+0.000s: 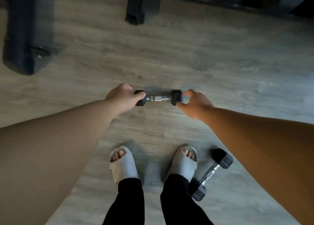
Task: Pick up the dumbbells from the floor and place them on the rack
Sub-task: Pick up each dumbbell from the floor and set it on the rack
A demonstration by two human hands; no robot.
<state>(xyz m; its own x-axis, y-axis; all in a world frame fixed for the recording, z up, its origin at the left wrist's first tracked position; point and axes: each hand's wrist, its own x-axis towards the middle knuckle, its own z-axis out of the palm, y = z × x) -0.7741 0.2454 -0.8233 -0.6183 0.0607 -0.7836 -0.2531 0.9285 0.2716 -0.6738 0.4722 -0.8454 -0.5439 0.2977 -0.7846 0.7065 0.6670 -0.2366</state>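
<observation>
A pale wood-grain floor (186,54) fills most of the view. Along its far edge stand dark parts of some gym equipment: one wide black foot (28,37) at the far left, one narrower black leg (136,8) near the top middle, and a dark bar (237,2) running off to the upper right. Whether these belong to the rack cannot be told, and all are well apart from the hands.

Two bare forearms reach in from the lower corners. Below them are two legs in black trousers (129,202) and two feet in light grey slippers (123,163).

Two dumbbells are in view, each with black six-sided ends and a metal handle. The first dumbbell (158,98) lies crosswise ahead of the feet, between the two hands; whether it rests on the floor or is just lifted cannot be told. The second dumbbell (210,173) lies slanted on the floor just beside the right slipper, its nearer end partly hidden behind the trouser leg, under the right forearm.

The left hand (124,97) is curled over the left end of the first dumbbell, fingers wrapped on it. The right hand (195,104) is half open, thumb and fingers spread around the right end, fingertips touching or nearly touching it; a firm hold cannot be made out.
</observation>
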